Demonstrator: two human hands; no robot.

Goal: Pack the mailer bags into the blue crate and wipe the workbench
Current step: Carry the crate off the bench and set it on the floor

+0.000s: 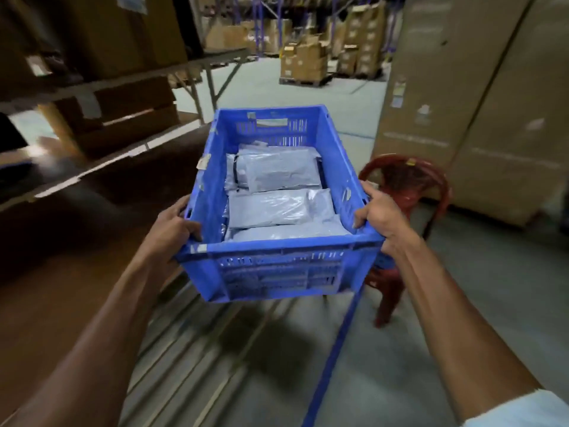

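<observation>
The blue crate point(277, 246) hangs in the air in front of me, held at both near corners. My left hand point(174, 224) grips its left rim, fingers curled over the edge. My right hand point(377, 214) grips the right rim the same way. Several grey mailer bags point(278, 175) lie flat inside, stacked in layers below the rim. The brown workbench point(55, 229) runs along my left, its top dark and partly blurred.
A red plastic chair point(406, 186) stands just right of the crate. Tall cardboard boxes point(480, 103) rise at the right. Shelving with cartons point(101, 57) lines the left. A slatted pallet point(200, 328) and blue bar point(332, 349) lie below. Open concrete floor stretches ahead.
</observation>
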